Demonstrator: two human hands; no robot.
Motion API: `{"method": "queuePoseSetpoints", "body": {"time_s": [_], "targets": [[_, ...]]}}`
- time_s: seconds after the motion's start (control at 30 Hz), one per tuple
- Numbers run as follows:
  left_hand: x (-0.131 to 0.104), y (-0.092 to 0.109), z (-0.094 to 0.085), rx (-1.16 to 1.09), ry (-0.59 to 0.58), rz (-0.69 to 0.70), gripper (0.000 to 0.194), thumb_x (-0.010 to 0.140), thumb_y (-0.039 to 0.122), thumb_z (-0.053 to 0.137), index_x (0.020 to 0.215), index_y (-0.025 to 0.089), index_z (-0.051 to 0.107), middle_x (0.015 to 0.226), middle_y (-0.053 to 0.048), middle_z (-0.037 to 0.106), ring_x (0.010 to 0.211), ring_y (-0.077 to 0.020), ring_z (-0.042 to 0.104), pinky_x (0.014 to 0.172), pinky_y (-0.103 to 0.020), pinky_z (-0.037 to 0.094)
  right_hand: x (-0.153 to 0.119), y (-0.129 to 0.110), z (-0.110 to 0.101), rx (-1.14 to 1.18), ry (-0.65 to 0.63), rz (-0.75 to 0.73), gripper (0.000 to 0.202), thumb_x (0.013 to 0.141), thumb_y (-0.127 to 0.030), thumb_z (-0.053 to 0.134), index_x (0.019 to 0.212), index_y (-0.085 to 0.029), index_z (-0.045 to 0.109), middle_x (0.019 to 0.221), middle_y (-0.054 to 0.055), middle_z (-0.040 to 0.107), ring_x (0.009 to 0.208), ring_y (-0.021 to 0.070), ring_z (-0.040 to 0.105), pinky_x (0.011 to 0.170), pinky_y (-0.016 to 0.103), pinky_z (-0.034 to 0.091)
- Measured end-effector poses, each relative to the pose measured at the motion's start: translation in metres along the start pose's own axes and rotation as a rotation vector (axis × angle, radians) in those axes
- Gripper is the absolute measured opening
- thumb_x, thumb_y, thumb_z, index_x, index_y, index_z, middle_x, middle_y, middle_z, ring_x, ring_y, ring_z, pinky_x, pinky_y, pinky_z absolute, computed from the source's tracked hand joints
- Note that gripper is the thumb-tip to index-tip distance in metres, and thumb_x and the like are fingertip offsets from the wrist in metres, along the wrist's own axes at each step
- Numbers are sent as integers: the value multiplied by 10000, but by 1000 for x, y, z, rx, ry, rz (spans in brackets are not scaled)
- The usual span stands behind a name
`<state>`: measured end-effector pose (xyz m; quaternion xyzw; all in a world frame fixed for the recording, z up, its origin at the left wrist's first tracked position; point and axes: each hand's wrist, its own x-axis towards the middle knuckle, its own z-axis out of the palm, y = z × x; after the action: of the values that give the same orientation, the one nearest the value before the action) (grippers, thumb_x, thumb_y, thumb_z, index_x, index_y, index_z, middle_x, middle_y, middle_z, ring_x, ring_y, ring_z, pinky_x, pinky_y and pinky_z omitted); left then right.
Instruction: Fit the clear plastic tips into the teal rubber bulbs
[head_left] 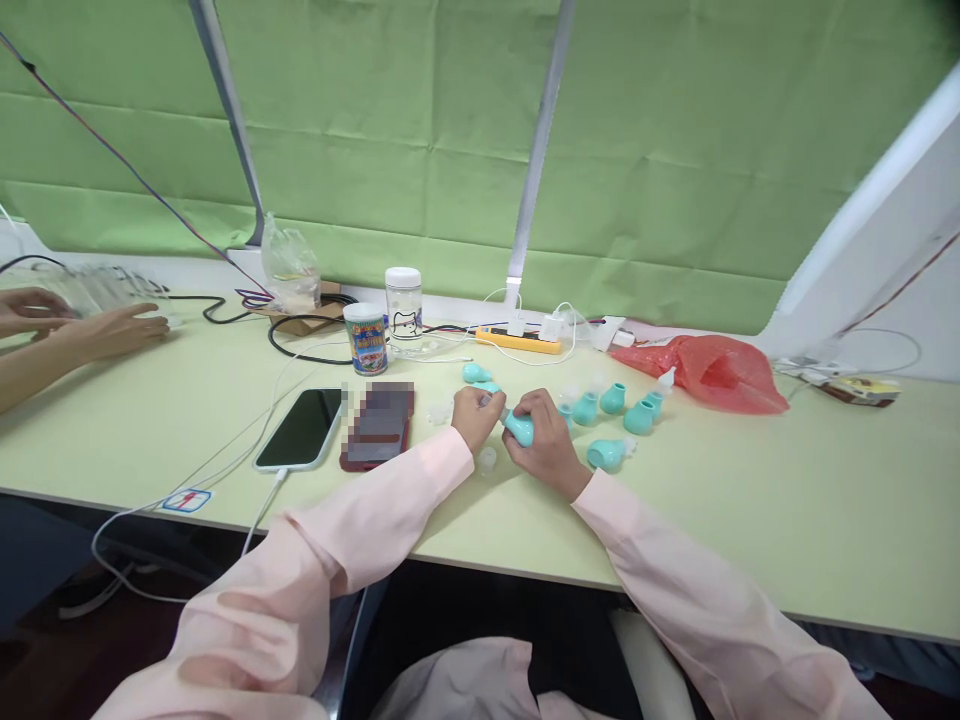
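Note:
A teal rubber squeeze bulb is wrapped in the fingers of my right hand, its narrow neck pointing up and left. At that neck, my left hand pinches a small clear nozzle, mostly covered by the fingertips. Just beyond the hands lie two more teal bulbs, one of them a loose bulb. To the right stand several similar bulbs, among them an open-necked bulb. Nearer me, a bulb with a clear nozzle rests on its side. A small clear piece sits below my left hand.
Left of my hands are a red-cased phone and a charging phone. Behind them stand a noodle cup and a clear bottle. A yellow power strip and red plastic bag lie farther back. Another person's hands work at far left.

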<state>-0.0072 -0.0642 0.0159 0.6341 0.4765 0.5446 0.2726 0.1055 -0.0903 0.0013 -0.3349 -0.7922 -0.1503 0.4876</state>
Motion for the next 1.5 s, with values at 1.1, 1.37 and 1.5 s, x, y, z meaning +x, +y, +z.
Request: {"method": "queuePoseSetpoints", "body": {"time_s": [1.1, 1.37, 1.5], "targets": [[-11, -2, 0, 25, 53, 317, 376, 770, 296, 278, 423, 166, 217, 391, 51, 221, 396, -58, 216, 428, -224, 197, 21, -11, -13, 1214, -396, 1090, 253, 488, -91, 589, 706, -169, 488, 630, -39, 479, 530, 66, 425, 439, 192, 340], [-10, -1, -4, 153, 22, 403, 369, 799, 276, 227, 444, 176, 249, 401, 33, 278, 403, -78, 257, 458, -238, 216, 22, -14, -16, 1286, -446, 1194, 260, 494, -81, 585, 730, -171, 520, 565, -42, 492, 533, 67, 444, 473, 177, 359], [-12, -1, -4, 134, 26, 384, 376, 804, 285, 223, 445, 176, 257, 403, 26, 292, 404, -80, 269, 465, -239, 224, 21, -14, -15, 1363, -459, 1233, 252, 489, -73, 581, 710, -173, 512, 561, -48, 488, 508, 57, 440, 454, 166, 350]]}}
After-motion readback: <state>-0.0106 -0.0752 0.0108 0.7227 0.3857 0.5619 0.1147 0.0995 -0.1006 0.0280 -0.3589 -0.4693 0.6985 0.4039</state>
